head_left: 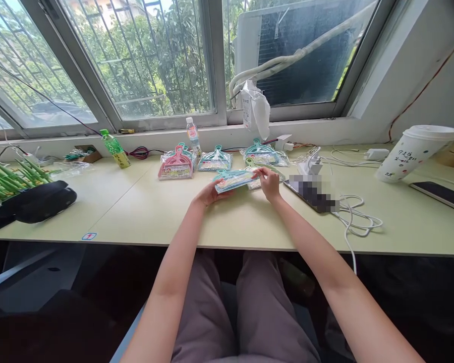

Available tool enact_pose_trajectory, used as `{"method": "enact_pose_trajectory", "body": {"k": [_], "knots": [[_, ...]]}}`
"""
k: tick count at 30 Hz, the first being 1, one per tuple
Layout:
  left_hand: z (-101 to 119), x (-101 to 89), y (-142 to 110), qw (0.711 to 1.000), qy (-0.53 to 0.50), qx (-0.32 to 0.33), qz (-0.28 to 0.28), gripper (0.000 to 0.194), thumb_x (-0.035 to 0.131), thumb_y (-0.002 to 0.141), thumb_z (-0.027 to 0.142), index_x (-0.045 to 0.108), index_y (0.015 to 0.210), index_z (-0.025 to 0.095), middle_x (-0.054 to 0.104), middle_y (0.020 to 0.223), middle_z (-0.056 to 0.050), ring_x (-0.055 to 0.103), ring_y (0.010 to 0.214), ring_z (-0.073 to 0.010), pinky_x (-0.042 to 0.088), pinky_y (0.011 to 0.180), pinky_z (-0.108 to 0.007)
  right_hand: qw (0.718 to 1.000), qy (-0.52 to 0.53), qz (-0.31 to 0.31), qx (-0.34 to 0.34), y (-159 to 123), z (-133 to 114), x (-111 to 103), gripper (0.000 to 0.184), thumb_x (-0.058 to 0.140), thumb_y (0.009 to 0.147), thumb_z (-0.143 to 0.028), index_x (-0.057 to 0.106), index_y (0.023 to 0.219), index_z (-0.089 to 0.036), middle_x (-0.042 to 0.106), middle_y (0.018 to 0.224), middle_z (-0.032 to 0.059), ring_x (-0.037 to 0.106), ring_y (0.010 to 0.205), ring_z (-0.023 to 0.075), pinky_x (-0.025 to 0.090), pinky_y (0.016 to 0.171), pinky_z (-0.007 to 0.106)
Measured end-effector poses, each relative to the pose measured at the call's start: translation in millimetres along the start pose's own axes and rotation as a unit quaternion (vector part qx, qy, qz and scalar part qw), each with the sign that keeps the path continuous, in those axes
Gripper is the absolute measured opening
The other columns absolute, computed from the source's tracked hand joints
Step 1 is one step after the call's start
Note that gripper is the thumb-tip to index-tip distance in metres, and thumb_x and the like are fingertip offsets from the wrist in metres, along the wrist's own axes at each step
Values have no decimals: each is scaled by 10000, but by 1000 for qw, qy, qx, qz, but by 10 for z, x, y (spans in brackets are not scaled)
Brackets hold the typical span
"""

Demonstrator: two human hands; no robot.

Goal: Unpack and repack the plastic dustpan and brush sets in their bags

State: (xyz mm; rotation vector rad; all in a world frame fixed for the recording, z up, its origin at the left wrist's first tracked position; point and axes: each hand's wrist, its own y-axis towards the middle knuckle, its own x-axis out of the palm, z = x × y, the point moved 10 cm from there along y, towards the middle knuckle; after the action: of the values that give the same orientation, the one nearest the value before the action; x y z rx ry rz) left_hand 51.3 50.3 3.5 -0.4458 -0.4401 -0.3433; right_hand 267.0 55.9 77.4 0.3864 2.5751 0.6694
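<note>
Two-handed handling seems the step in hand: a flat turquoise dustpan-like set in clear plastic sits above the pale-yellow counter, left hand fingers closed on one end, right hand pinching the other. Any next move calls for a steady left grip.

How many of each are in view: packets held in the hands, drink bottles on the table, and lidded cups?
Held packet: 1, between the left hand and right hand
Drink bottles: 2, the green-capped bottle and the white-capped bottle
Lidded cup: 1
Total: 4
</note>
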Motion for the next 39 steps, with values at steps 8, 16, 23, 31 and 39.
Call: {"method": "enact_pose_trajectory", "body": {"k": [8, 16, 23, 31, 39], "knots": [[5, -85, 2, 999, 20, 7, 42, 378, 709, 715, 90, 633, 1085, 110, 691, 1088, -106, 670, 1011, -215, 583, 882, -277, 997, 71, -14, 10, -34, 10, 86, 284, 542, 886, -443, 691, 847, -204, 701, 712, 23, 646, 654, 178, 525, 675, 321], [40, -61, 18, 992, 117, 34, -26, 619, 804, 612, 110, 577, 1187, 120, 693, 1061, -132, 702, 864, -227, 594, 726, -285, 999, 22, 22, -33, -15, -28, 4, 268, 650, 811, -459, 685, 725, -208, 631, 1127, 94, 566, 1096, 257, 466, 949, 438], [117, -19, -41, 984, 169, 56, -11, 768, 872, 527, 122, 554, 1224, 161, 688, 1070, -118, 680, 950, -245, 565, 868, -359, 988, 152, -24, 28, -23, 112, 121, 254, 698, 757, -473, 728, 767, -222, 634, 1211, 80, 625, 1067, 251, 544, 879, 402], [4, -42, 25, 981, 195, 23, 4, 825, 875, 522, 135, 513, 1261, 192, 676, 1063, -117, 663, 983, -264, 552, 852, -391, 991, 132, -3, 36, -26, 122, 55, 241, 701, 756, -453, 726, 749, -213, 669, 1151, 95, 618, 1076, 253, 541, 873, 401], [139, 53, -45, 970, 228, 81, -18, 879, 860, 541, 178, 473, 1331, 201, 654, 1130, -126, 654, 973, -251, 549, 825, -372, 992, 107, 29, 58, -73, 126, 51, 182, 659, 790, -377, 716, 802, -205, 641, 1154, 108, 588, 1111, 246, 475, 982, 428]]}}
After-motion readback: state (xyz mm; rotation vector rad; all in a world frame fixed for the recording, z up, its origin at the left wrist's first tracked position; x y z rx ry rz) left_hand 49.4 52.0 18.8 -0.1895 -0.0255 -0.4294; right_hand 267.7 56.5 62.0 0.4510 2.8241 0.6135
